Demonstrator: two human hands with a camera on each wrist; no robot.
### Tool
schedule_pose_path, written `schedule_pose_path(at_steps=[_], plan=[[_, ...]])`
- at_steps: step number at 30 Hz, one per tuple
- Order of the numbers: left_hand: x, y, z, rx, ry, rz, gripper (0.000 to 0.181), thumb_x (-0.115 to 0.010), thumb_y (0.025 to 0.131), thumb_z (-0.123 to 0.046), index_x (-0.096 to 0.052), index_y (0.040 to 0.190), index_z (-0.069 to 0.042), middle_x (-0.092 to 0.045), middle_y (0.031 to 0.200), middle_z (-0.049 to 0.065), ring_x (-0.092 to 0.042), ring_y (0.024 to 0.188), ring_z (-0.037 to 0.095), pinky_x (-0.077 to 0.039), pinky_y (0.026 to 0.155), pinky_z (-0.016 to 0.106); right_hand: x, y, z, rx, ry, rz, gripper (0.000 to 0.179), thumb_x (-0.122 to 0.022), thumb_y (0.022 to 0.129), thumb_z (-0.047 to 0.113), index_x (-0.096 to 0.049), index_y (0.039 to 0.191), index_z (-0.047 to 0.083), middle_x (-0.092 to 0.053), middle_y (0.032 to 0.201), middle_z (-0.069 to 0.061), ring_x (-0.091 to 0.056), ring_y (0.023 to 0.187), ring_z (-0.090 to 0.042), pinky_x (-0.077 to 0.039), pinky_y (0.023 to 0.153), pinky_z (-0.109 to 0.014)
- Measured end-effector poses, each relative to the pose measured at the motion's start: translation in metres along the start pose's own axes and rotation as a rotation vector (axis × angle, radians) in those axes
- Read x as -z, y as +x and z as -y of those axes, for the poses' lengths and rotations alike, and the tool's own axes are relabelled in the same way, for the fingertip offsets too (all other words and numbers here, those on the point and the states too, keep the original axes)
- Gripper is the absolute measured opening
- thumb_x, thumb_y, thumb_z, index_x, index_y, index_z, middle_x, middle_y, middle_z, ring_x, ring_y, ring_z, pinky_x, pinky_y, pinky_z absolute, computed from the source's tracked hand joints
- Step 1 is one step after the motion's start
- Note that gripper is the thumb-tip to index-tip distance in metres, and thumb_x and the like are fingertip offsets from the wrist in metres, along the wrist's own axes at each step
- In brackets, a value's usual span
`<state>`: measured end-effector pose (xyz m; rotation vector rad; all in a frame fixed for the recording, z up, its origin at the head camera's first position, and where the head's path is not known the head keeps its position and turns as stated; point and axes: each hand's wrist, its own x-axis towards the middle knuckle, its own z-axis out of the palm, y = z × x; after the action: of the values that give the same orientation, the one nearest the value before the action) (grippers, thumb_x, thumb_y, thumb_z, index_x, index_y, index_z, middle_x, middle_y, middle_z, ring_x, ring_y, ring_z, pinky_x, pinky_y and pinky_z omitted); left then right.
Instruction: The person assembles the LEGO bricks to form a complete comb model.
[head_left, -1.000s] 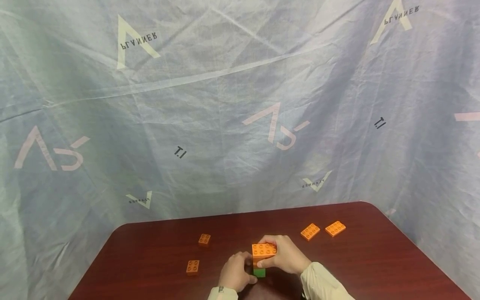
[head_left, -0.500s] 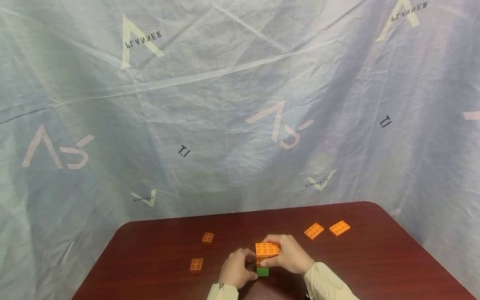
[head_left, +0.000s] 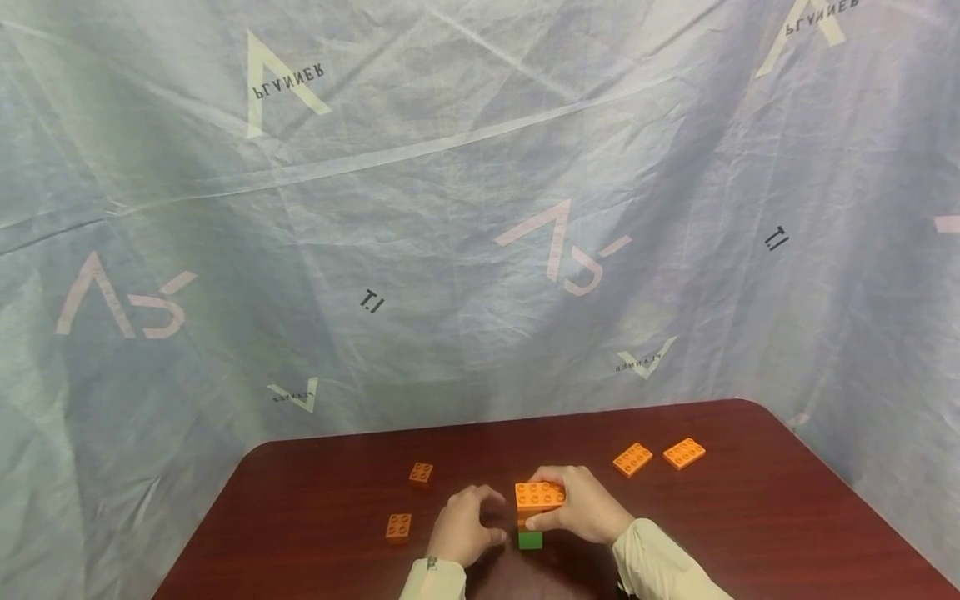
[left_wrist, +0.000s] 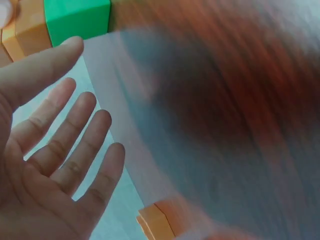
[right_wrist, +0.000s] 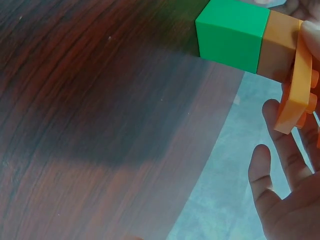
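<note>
My right hand (head_left: 588, 507) grips the upper orange bricks (head_left: 538, 497) of a small upright stack, its thumb across their near side. A green block (head_left: 530, 540) forms the bottom of that stack. In the right wrist view the green block (right_wrist: 230, 42) adjoins a plain orange block (right_wrist: 278, 45), and a thin studded orange plate (right_wrist: 299, 75) juts out past it. To the left of the stack is my left hand (head_left: 463, 529), holding nothing, its fingers spread in the left wrist view. The thumb tip there appears near the green block (left_wrist: 77, 20).
Two small orange bricks, a nearer one (head_left: 399, 527) and a farther one (head_left: 422, 473), lie left of the hands. Two flat orange plates, one (head_left: 633, 459) beside the other (head_left: 684, 453), lie at the back right of the dark red table (head_left: 330, 467). A grey printed cloth (head_left: 450, 250) hangs behind.
My left hand has drawn away from the stack to the left, opening a gap. The right hand keeps its hold on the orange bricks; the head view has shifted slightly.
</note>
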<state>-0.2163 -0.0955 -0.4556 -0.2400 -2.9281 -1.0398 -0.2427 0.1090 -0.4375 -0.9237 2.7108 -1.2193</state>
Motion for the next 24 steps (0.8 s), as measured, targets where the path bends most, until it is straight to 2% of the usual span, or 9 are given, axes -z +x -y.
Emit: schedule_pose_path(at_steps=[9,16,24], plan=[[0.011,-0.002,0.012,-0.009,0.013,-0.066,0.034,-0.079,0.067,-0.012,-0.065,0.097,-0.018,-0.059,0.088,-0.004,-0.059,0.081,0.020,-0.048,0.066,0.041,0.001,-0.001,0.002,-0.015,-0.014,0.003,0.035,-0.079,0.065,0.038,-0.063,0.093,0.026,-0.056,0.076,0.012,-0.051,0.064,-0.007,-0.043,0.056,-0.024],[0.021,-0.003,0.020,0.018,0.032,-0.112,0.032,-0.078,0.068,-0.013,-0.065,0.097,-0.019,-0.059,0.087,-0.004,-0.059,0.080,0.020,-0.047,0.064,0.041,0.002,-0.001,0.003,-0.003,-0.028,-0.007,0.036,-0.080,0.064,0.039,-0.063,0.093,0.025,-0.056,0.075,0.011,-0.050,0.064,-0.007,-0.042,0.057,-0.024],[0.032,-0.006,0.030,0.018,0.053,-0.161,0.033,-0.079,0.067,-0.014,-0.065,0.097,-0.019,-0.060,0.088,-0.003,-0.059,0.082,0.021,-0.047,0.065,0.040,0.001,0.000,0.003,-0.017,-0.015,0.009,0.037,-0.080,0.065,0.038,-0.063,0.094,0.024,-0.056,0.076,0.011,-0.051,0.065,-0.008,-0.043,0.058,-0.025]])
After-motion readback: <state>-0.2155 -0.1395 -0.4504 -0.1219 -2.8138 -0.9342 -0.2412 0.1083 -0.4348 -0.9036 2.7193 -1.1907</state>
